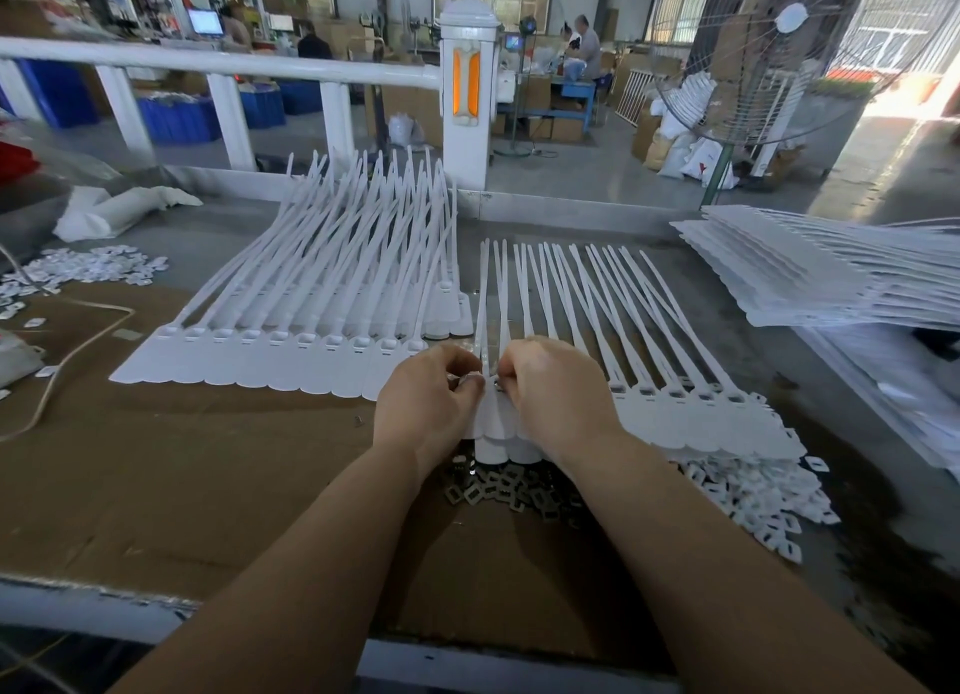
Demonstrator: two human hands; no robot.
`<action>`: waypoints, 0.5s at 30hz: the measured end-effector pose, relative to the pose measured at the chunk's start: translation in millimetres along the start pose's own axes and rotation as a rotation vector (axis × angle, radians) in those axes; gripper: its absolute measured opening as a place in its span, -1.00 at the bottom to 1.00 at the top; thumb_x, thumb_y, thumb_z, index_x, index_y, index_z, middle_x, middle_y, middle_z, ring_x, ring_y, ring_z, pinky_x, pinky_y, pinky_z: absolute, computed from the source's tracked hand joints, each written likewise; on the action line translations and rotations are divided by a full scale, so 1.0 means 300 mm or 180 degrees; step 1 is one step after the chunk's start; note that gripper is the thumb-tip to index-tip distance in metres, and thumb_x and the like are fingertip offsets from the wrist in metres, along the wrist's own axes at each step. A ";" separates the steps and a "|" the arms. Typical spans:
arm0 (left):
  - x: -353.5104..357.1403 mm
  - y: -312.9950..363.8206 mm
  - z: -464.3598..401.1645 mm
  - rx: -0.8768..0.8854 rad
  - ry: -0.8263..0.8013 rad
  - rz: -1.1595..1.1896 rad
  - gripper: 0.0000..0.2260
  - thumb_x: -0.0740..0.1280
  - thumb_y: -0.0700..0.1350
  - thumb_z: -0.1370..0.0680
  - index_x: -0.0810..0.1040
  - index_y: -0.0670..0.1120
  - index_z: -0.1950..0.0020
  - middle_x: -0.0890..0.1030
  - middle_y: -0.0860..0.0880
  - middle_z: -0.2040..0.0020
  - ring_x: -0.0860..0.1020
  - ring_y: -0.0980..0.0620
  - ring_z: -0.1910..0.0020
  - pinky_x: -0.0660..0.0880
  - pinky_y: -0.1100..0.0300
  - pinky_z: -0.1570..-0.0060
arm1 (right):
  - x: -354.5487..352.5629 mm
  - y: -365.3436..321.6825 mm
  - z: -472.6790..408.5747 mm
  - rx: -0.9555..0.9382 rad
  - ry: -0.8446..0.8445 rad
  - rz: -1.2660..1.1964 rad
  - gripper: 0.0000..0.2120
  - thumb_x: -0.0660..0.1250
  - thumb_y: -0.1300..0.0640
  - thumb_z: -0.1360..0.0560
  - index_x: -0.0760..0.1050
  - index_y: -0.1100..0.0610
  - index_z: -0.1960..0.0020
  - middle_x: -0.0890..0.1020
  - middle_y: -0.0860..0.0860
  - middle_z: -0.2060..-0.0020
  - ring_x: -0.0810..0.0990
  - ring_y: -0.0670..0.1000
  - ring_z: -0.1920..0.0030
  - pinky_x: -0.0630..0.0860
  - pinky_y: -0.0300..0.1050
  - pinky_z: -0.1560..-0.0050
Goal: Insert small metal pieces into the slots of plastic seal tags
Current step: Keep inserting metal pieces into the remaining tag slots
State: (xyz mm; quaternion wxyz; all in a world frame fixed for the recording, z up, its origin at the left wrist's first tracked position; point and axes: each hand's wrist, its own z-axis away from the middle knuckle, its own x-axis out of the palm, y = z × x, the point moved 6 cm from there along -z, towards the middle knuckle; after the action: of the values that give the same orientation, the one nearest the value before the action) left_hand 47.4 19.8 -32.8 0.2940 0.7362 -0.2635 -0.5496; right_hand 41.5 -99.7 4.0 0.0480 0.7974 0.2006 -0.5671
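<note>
Hands meet over a seal tag strip on the table: left hand and right hand each pinch in a curled grip at one tag's head, apparently seating a metal piece. Next, pick from the metal pieces heaped just beside the wrists.

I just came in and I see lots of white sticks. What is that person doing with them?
A person is working at a table, fitting small metal pieces into white plastic tags. Both hands, left hand and right hand, pinch at the head of one tag in the middle row. A pile of metal pieces lies just below the hands. A row of tags lies to the left, and a stack of tags waits on the right.
</note>
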 end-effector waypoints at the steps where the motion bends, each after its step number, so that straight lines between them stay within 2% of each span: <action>1: 0.000 0.000 0.001 0.0000 -0.0003 -0.0006 -0.90 0.33 -0.02 -0.53 0.56 0.08 -0.03 0.56 0.18 0.11 0.48 0.17 0.19 0.34 0.27 0.20 | 0.001 -0.002 -0.001 -0.0007 -0.0024 0.0020 -0.85 0.20 0.25 -0.53 0.51 0.13 -0.02 0.56 0.02 0.06 0.51 0.04 0.03 0.47 -0.08 0.03; 5: -0.002 0.001 0.001 -0.0009 -0.0008 0.0002 -0.88 0.33 -0.03 -0.53 0.56 0.06 -0.05 0.55 0.18 0.11 0.48 0.17 0.17 0.34 0.26 0.18 | 0.003 -0.010 -0.007 0.0003 -0.0159 0.0103 -0.82 0.18 0.29 -0.52 0.52 0.16 -0.02 0.55 0.05 0.07 0.50 0.05 0.03 0.44 -0.11 0.09; 8: -0.002 0.001 0.000 -0.0017 -0.0021 0.0008 -0.89 0.33 -0.03 -0.53 0.56 0.07 -0.04 0.56 0.18 0.10 0.48 0.17 0.17 0.35 0.26 0.19 | 0.007 -0.015 -0.003 -0.0051 -0.0231 0.0199 -0.81 0.16 0.28 -0.53 0.53 0.15 -0.03 0.52 0.04 0.06 0.48 0.04 0.02 0.34 -0.16 0.16; 15: -0.002 -0.003 0.000 -0.0011 0.0013 -0.0028 -0.93 0.34 -0.04 -0.52 0.55 0.09 0.01 0.55 0.17 0.13 0.49 0.15 0.15 0.33 0.27 0.18 | 0.010 -0.029 0.034 -0.0225 -0.0247 0.0301 -0.80 0.11 0.24 -0.57 0.50 0.20 -0.07 0.48 0.06 0.00 0.44 0.05 -0.08 0.40 -0.13 0.04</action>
State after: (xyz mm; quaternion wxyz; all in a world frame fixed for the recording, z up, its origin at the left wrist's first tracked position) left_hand 47.4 20.7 -32.9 0.2935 0.7380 -0.2586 -0.5498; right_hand 30.1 -94.0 -1.0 0.1106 0.7812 0.1805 -0.5873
